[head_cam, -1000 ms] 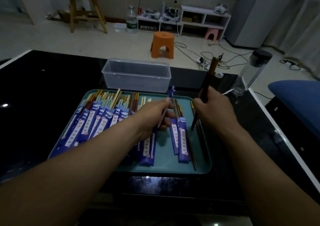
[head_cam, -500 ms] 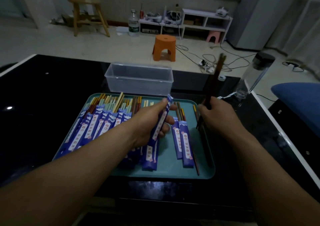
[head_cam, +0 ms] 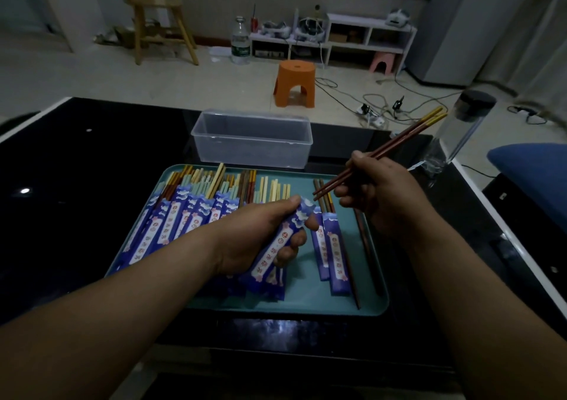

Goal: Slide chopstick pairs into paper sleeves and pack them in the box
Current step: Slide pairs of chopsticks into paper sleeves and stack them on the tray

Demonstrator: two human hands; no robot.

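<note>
The left hand [head_cam: 260, 234] grips 1 blue paper sleeve [head_cam: 277, 241] above the teal tray [head_cam: 372, 295]. The right hand [head_cam: 382, 197] pinches 2 dark chopsticks [head_cam: 395, 145], their tips just beside the sleeve mouth.

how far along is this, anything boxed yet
Done: many sleeved pairs lie on the tray. In hand: the left hand grips a blue sleeve, the right hand holds a brown pair near its mouth. Left: loose chopsticks on the tray; the clear box looks empty.
</note>
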